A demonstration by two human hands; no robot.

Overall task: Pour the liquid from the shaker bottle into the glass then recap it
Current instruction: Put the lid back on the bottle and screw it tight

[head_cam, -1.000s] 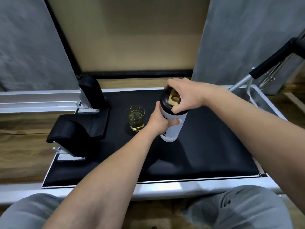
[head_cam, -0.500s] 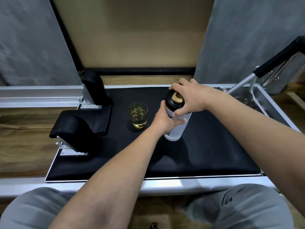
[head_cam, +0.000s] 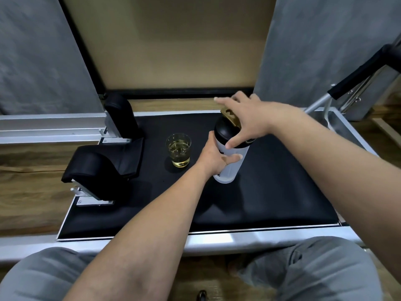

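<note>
Right hand (head_cam: pixel 249 118) has loosened off the lid, fingers spread — left hand (head_cam: pixel 213 158) grips one shaker bottle (head_cam: pixel 232 164), beside one glass (head_cam: pixel 178 149).

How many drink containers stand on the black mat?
2: a glass of yellowish liquid left of centre, and a shaker bottle just to its right, gripped by the left hand.

Dim, warm indoor light from above; soft shadows pool beneath the arms on the black surface (head_cam: pixel 282 192). Its metal front edge glares. Wide-angle bending at frame edges; the right hand's fingertips (head_cam: pixel 219 100) blur.
</note>
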